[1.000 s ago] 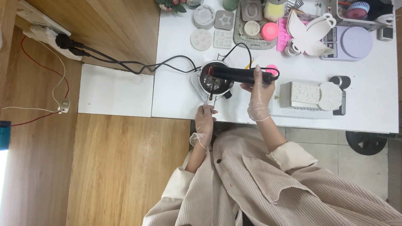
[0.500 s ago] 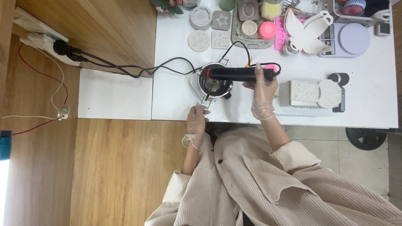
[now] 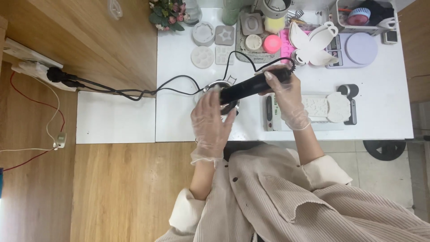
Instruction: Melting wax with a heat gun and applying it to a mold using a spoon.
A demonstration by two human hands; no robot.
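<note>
Black heat gun [image 3: 248,86] is held tilted above the white table [image 3: 385,112], near the middle of its front half, with its nozzle end over a small metal pot [image 3: 221,92]. The right hand [image 3: 289,101], in a clear glove, is wrapped around the gun's rear end, fingers clamped on the handle. The left hand [image 3: 211,123], also gloved, is raised over the pot's near side with fingers spread apart; whether it touches the pot cannot be told. A black cord [image 3: 134,89] is run from the gun across the table's left edge to a power strip [image 3: 33,71] on the wooden floor. Just right of the right hand, a white rectangular mould block [image 3: 324,107] is set. Along the far edge, silicone moulds [image 3: 204,40], a pink mould [image 3: 272,44], a white butterfly shape [image 3: 311,42] and a lilac scale [image 3: 358,48] are laid out.
</note>
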